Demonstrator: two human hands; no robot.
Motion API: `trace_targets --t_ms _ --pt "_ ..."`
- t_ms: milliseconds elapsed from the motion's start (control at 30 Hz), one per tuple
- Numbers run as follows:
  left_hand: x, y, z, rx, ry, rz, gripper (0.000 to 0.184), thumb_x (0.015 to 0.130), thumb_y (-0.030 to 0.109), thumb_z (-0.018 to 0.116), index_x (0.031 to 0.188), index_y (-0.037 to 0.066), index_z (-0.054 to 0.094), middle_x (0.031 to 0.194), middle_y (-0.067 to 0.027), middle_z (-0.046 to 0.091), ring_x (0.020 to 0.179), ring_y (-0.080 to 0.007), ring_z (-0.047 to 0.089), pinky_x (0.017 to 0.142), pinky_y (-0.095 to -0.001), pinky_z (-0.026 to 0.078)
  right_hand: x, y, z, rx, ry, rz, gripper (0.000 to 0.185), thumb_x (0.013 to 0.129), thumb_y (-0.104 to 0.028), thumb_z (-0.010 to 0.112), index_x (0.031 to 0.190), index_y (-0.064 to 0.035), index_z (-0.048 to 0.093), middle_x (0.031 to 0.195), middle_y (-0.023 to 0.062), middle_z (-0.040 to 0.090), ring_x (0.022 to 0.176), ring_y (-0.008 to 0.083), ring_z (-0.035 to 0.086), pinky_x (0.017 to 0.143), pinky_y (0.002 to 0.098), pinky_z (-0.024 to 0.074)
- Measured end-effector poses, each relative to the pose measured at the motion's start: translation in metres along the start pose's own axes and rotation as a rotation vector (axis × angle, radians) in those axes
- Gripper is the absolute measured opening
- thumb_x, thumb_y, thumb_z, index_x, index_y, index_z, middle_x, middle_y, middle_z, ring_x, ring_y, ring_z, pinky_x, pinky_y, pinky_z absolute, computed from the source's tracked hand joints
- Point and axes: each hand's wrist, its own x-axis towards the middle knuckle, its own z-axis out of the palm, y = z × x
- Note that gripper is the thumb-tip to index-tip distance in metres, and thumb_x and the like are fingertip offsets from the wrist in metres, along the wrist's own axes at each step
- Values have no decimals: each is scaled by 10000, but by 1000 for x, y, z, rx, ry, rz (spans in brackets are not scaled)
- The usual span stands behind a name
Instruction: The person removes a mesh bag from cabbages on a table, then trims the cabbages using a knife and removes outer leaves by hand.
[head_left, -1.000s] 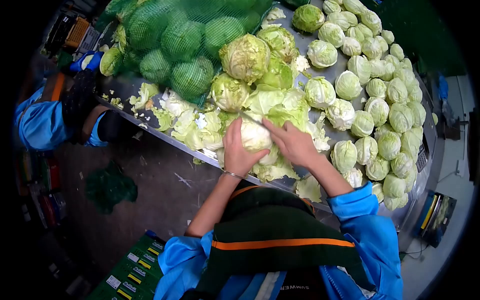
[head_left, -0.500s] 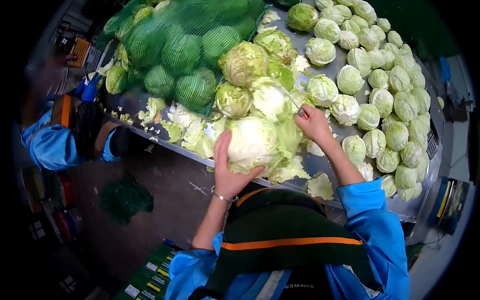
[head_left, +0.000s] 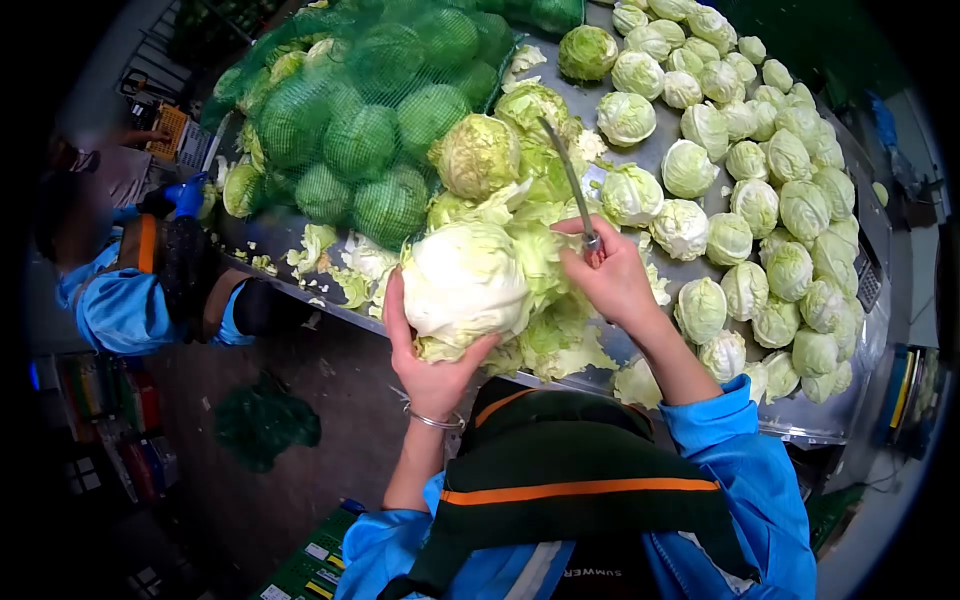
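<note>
At the near edge of the metal table [head_left: 350, 318]: one left hand [head_left: 430, 375], thumb and fingers spread, cupping a large pale cabbage [head_left: 465, 285] from below and the side, seemingly to steady it while leaving its top exposed. One right hand [head_left: 610, 275], fingers curled round a knife [head_left: 568, 170], blade pointing away, apparently to free the thumb beside the leaves; whether it pinches one, I cannot tell. Beneath and beside: loose leaves [head_left: 570, 345]. Beyond: cabbages in green netting [head_left: 360, 130], loosely gathered; rightward, many smaller heads [head_left: 805, 210], grouped apart. Far left: a co-worker [head_left: 120, 290].
</note>
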Motion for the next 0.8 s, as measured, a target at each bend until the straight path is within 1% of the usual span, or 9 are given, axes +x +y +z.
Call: trace_targets --t_ms 133,200,267,300,400,600,733,767,800 --pt "-3 -23 -6 -1084 132 -536 907 698 23 738 1436 77 213 1348 -142 419 1221 -329 436 998 -486 406 23 32 3 77 25 -19 259 783 -75 614 1039 -106 631 526 -77 294 476 32 278 451 223 261" --pt "-5 -34 -10 -1331 106 -623 876 731 191 771 1426 98 244 1393 -112 392 1243 -315 430 1045 -481 356 28 33 -2 -54 67 -86 328 773 -121 657 1097 -81 620 755 11 491 686 84 482 615 229 403" --pt "1 -28 -16 -1151 65 -514 907 702 95 764 1433 92 228 1360 -129 412 1228 -318 437 1010 -476 398 28 33 -2 -166 244 -393 390 768 -158 690 1138 -69 608 972 75 558 879 136 556 758 248 451" --pt "7 -21 -17 -1065 46 -466 926 687 48 761 1437 89 220 1344 -137 421 1220 -320 440 993 -474 419 17 11 -8 9 119 -234 491 758 -224 728 1202 -78 576 1246 122 467 1117 214 499 930 289 407" --pt "33 6 -19 -477 -184 -176 1091 579 127 847 1447 60 190 1367 -158 395 1238 -293 433 1020 -408 400 -4 -42 -11 143 17 -433 528 760 -242 738 1222 -66 554 1198 120 481 1066 204 514 887 291 429" --pt "36 13 -6 -629 -218 -119 1165 519 190 889 1440 29 193 1384 -161 382 1251 -286 423 1029 -396 383 23 -17 -19 419 -108 287 439 777 -195 713 1167 -51 573 842 3 548 650 54 478 571 186 394" --pt "57 7 -30 -387 -560 -4 1138 494 266 907 1413 22 282 1408 -157 364 1286 -292 385 1063 -402 327 3 25 -30 222 196 -54 428 815 -193 673 1204 -66 545 713 -43 522 468 16 403 421 185 332" --pt "74 11 -37 -96 -755 115 1116 480 310 909 1390 14 333 1427 -129 358 1299 -266 373 1081 -391 291 -7 2 -38 307 94 -33 430 834 -239 653 1212 -68 543 732 -36 531 455 17 410 407 188 336" --pt "82 21 -27 -194 -859 31 1021 547 251 883 1387 22 348 1437 -105 358 1303 -234 369 1077 -371 296 -17 -17 -41 400 3 -1 437 853 -286 633 1221 -69 540 751 -29 540 441 19 417 394 191 341"
